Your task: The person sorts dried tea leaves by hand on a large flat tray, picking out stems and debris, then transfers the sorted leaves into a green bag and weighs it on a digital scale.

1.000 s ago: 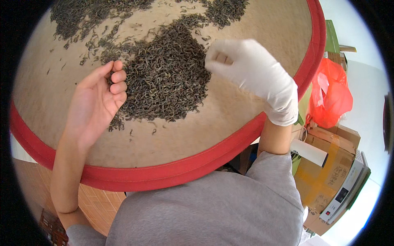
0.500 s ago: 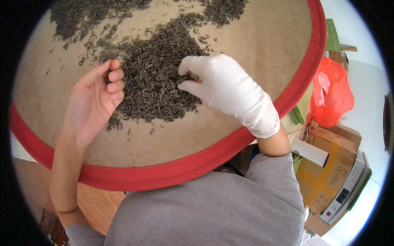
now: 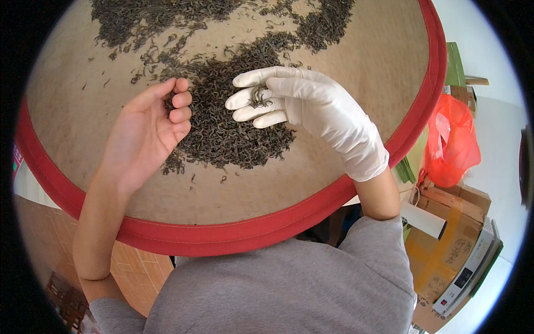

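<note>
- Evidently, the dark, curled dried-leaf heap (image 3: 219, 133) lies beneath the white-gloved right hand (image 3: 311, 103), fingers spread, cradling loose leaves (image 3: 258, 97).
- Bare left hand (image 3: 149, 125) curls at its left edge; grip unclear.

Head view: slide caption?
White-gloved right hand cradling curled dark leaves over a dark leaf heap on a round tan red-rimmed tray, bare left hand alongside.

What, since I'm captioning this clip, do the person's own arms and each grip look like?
The right grip is a hand in a wrinkled white glove reaching past the wrist, with no markings visible. The left grip is ungloved, with no bracelet or watch showing. Both forearms are bare below short, plain grey sleeves.
</note>
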The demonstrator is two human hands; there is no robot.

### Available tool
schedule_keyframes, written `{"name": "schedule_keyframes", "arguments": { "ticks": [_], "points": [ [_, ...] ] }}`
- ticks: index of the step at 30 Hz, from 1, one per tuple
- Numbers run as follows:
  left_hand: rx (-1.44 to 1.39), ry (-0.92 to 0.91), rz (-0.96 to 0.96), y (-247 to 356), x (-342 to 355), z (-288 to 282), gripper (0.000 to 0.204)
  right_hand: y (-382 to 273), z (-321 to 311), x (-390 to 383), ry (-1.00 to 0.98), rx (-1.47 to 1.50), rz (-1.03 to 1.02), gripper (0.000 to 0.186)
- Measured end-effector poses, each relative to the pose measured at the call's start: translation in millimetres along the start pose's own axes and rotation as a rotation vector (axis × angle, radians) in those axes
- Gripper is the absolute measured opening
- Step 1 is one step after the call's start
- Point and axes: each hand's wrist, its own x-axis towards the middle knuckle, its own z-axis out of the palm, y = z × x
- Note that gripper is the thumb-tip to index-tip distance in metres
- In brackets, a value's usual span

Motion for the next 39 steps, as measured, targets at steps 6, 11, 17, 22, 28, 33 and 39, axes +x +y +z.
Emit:
{"name": "schedule_keyframes", "arguments": {
  "ticks": [6,11,17,22,28,33,39],
  "points": [
    [0.028,0.003,0.012,-0.4,-0.3,-1.6,0.015,-0.2,8.6,1.7,0.098,-0.062,0.005,0.033],
    [0.036,0.011,0.006,-2.2,1.4,-3.3,0.014,-2.2,9.7,0.3,0.149,-0.201,-0.002,0.023],
    [0.09,0.015,-0.024,-6.4,2.8,-4.3,0.017,2.1,13.8,1.4,0.249,-0.383,-0.207,0.015],
    [0.282,0.013,-0.05,-12.7,-3.0,16.4,0.032,3.3,14.8,1.7,0.297,-0.396,-0.164,0.013],
    [0.206,-0.017,-0.074,-17.8,-2.4,21.4,0.037,16.5,24.3,11.0,0.38,-0.904,-0.653,0.015],
    [0.091,-0.071,-0.043,-11.7,1.3,-4.4,0.02,-10.5,7.3,-14.0,0.317,-1.154,-0.088,0.018],
    [0.035,0.013,-0.033,-10.0,3.6,2.8,0.014,13.0,9.9,-2.9,0.2,-0.979,-0.398,0.018]
  ]
}}
